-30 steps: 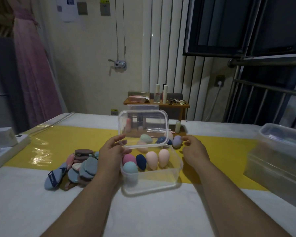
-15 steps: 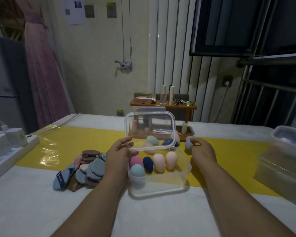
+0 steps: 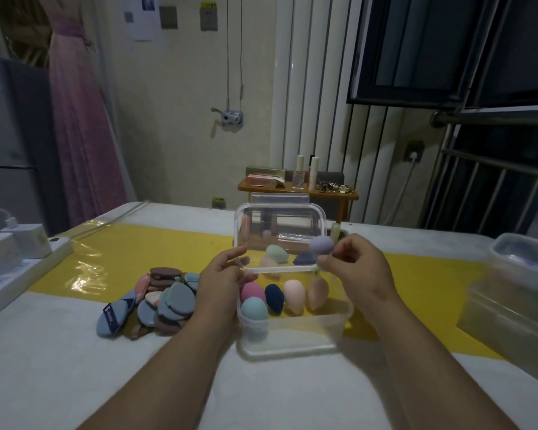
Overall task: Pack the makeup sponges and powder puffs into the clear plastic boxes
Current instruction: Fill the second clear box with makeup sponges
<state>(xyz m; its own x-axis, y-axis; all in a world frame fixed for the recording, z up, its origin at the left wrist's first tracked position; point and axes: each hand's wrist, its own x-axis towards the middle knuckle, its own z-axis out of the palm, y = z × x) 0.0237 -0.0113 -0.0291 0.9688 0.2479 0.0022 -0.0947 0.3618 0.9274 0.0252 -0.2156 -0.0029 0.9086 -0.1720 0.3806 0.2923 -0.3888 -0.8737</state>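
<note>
A clear plastic box (image 3: 292, 336) stands on the table before me, its hinged lid (image 3: 280, 234) raised upright. Inside lie several egg-shaped makeup sponges (image 3: 284, 297): pink, teal, navy and peach ones. More sponges (image 3: 277, 254) show through the lid, behind the box. My left hand (image 3: 222, 280) grips the lid's left front corner. My right hand (image 3: 354, 268) pinches a lilac sponge (image 3: 321, 245) above the box's back right corner. A pile of flat powder puffs (image 3: 159, 297) in blue, brown and pink lies left of the box.
A second clear box with lid (image 3: 516, 293) sits at the table's right edge. A white power strip with chargers (image 3: 16, 256) lies at the far left. A small wooden shelf with cosmetics (image 3: 298, 189) stands behind the table. A yellow runner (image 3: 121, 252) crosses the table.
My right hand has picked up the lilac sponge from the table behind the box and lifted it beside the lid. My left hand keeps hold of the lid.
</note>
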